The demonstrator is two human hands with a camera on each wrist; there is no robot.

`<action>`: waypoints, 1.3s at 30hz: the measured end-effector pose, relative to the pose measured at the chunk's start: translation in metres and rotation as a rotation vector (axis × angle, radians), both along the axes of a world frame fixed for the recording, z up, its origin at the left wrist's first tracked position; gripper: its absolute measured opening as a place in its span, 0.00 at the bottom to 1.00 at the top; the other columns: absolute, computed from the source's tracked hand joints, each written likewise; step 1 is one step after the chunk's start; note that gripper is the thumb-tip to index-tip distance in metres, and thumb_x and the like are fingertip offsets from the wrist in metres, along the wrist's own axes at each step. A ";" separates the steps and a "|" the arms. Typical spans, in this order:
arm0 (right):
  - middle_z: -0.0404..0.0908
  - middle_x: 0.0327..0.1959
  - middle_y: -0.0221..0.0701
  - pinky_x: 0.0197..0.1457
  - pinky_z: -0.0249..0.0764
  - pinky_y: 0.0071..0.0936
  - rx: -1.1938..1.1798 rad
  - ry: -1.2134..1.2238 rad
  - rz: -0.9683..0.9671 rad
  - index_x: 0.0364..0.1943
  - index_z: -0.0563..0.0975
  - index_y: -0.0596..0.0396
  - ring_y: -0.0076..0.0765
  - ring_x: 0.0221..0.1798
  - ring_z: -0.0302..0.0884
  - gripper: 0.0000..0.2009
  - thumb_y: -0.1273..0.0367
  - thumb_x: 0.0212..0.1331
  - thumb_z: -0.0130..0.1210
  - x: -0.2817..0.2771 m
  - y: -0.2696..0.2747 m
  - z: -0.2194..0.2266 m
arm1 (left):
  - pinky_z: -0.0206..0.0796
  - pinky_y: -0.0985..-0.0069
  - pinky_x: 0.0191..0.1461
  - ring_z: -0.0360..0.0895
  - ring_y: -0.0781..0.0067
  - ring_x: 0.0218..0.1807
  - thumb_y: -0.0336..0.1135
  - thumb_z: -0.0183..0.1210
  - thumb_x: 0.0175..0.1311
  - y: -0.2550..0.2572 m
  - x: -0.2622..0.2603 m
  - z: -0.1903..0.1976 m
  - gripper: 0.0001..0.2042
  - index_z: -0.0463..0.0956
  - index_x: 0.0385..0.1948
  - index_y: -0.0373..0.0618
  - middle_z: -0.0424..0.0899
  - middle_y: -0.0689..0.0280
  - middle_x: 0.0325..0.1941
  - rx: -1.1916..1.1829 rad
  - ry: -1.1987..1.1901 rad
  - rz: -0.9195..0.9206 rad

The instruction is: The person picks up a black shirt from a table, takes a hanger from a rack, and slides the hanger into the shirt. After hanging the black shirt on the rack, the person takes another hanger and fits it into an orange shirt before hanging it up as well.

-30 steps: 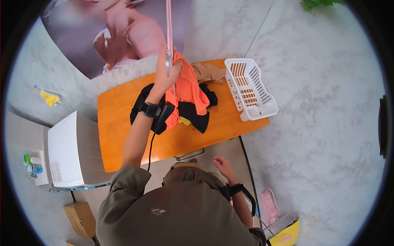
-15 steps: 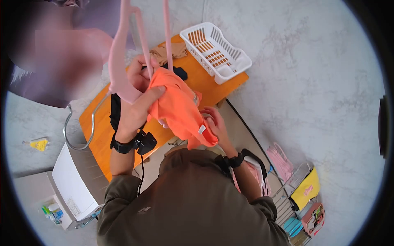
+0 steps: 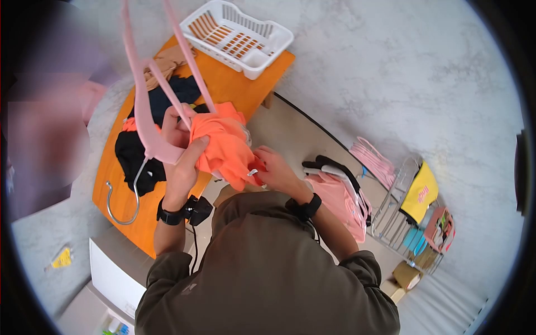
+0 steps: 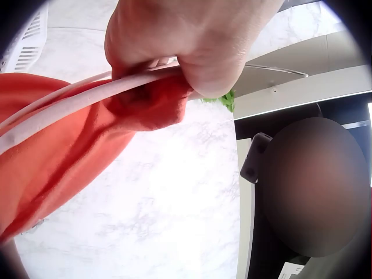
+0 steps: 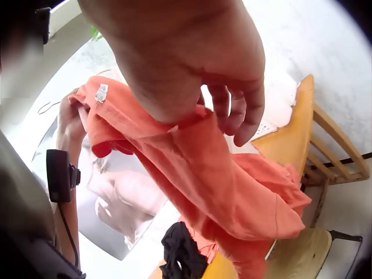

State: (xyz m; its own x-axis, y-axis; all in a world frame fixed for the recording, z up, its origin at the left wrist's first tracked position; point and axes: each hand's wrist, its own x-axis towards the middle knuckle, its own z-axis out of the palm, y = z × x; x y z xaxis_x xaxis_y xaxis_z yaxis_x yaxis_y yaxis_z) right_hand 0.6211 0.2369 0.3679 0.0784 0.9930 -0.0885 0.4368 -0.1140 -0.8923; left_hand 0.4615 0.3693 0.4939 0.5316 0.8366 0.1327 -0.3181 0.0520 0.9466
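In the head view my left hand [image 3: 181,167] grips a pink hanger [image 3: 144,120] together with the edge of an orange shirt [image 3: 223,148]. The hanger's metal hook [image 3: 124,223] points down to the left, and its bars rise past the shirt. My right hand [image 3: 277,172] pinches the shirt's lower right edge, close to a small white label. From the right wrist, the thumb and fingers [image 5: 235,110] show at the cloth's edge, with the shirt [image 5: 197,168] draping below. The left wrist view has the pink bar [image 4: 87,104] lying over the orange cloth beneath the left hand [image 4: 180,40].
Black clothes [image 3: 137,162] and a tan cloth [image 3: 167,62] lie on the orange wooden table [image 3: 237,92]. A white plastic basket [image 3: 237,36] stands at its far end. Right of me are folded pink garments [image 3: 338,204], pink hangers [image 3: 373,159] and a metal rack [image 3: 393,223].
The hanger and orange shirt have come from above the table toward my body. My right hand, empty a second ago, now pinches the shirt. The view has turned right.
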 end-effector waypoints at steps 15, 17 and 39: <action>0.76 0.37 0.47 0.44 0.71 0.42 0.226 -0.086 -0.663 0.40 0.68 0.59 0.58 0.41 0.75 0.09 0.83 0.55 0.42 0.104 -0.103 0.025 | 0.64 0.76 0.54 0.73 0.74 0.48 0.22 0.54 0.55 -0.043 0.085 -0.081 0.19 0.62 0.50 0.39 0.73 0.62 0.44 0.119 0.232 -0.100; 0.75 0.34 0.44 0.39 0.72 0.32 0.395 -0.041 -0.703 0.40 0.67 0.58 0.53 0.33 0.72 0.11 0.84 0.53 0.41 0.109 -0.119 0.037 | 0.64 0.75 0.53 0.72 0.72 0.47 0.22 0.53 0.55 -0.051 0.096 -0.108 0.18 0.64 0.49 0.37 0.73 0.62 0.43 0.266 0.391 -0.065; 0.74 0.49 0.47 0.49 0.71 0.43 0.242 -0.077 -0.590 0.55 0.70 0.55 0.61 0.47 0.71 0.28 0.84 0.42 0.46 0.180 -0.237 0.046 | 0.64 0.81 0.38 0.69 0.79 0.36 0.27 0.50 0.67 -0.160 0.108 -0.165 0.08 0.64 0.45 0.41 0.69 0.67 0.35 0.341 0.549 -0.149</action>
State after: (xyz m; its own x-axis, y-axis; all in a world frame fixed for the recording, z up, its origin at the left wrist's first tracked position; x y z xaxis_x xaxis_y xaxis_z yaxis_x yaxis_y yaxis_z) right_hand 0.8011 0.0000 0.4136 0.6149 0.7721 0.1606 0.4257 -0.1536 -0.8917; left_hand 0.5697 0.2089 0.3290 0.7038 0.7083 0.0535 0.2031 -0.2728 0.9404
